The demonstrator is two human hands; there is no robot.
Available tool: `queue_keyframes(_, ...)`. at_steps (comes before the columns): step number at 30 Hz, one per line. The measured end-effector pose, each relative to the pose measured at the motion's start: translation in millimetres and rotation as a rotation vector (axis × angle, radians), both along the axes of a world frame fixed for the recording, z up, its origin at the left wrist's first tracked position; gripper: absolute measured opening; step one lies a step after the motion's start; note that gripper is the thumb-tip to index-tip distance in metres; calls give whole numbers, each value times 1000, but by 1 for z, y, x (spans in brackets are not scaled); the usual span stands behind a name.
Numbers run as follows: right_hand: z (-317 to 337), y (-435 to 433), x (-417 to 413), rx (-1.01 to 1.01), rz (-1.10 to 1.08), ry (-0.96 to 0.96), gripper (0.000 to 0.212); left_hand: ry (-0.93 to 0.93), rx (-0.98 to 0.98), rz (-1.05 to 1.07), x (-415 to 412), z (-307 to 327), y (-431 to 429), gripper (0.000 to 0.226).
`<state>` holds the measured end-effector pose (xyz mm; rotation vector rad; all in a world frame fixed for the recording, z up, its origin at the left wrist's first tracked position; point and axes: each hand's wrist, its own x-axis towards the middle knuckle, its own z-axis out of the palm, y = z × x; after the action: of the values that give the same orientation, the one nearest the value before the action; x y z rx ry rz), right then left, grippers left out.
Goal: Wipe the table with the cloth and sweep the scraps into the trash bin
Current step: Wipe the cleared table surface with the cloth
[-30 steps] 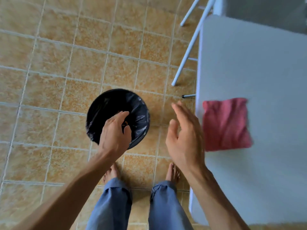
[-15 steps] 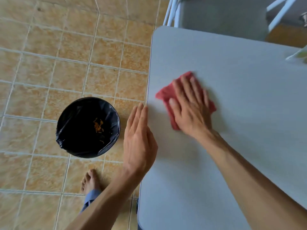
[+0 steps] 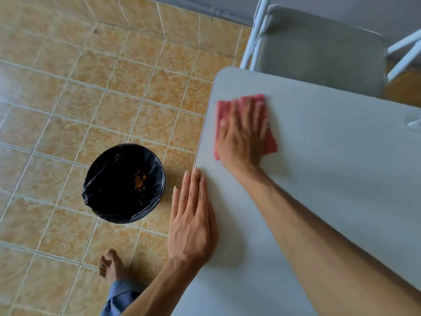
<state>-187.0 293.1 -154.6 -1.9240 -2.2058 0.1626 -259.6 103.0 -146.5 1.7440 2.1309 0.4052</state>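
A pink-red cloth (image 3: 270, 142) lies flat on the grey table (image 3: 330, 169) near its left edge and far corner. My right hand (image 3: 242, 135) presses down on the cloth with fingers spread; it is blurred by motion. My left hand (image 3: 193, 215) rests flat on the table's left edge, fingers straight and together, holding nothing. A round trash bin (image 3: 124, 183) lined with a black bag stands on the floor left of the table, with orange scraps (image 3: 139, 180) inside. No scraps show on the table.
A grey-seated chair (image 3: 319, 49) with white legs stands beyond the table's far edge. The floor is orange tile. My bare foot (image 3: 111, 265) and a blue trouser leg are at the bottom, just below the bin. A pale object shows at the table's right edge.
My hands left the bin. The right hand came down on the cloth and is sliding it toward the table's far corner. The left hand settled on the table edge.
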Motion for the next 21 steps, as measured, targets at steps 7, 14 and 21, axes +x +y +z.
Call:
queue_keyframes(7,-2,62,34,-57,357,-78,62,-3,-45,-4,1,3,3,59)
queue_keyframes(14,10,24,11,-132,346,-67,68,-6,-28,-3,0,1,0,58)
queue_keyframes(21,-1,17,69,-12,240,-51,63,15,-16,-4,0,2,3,57)
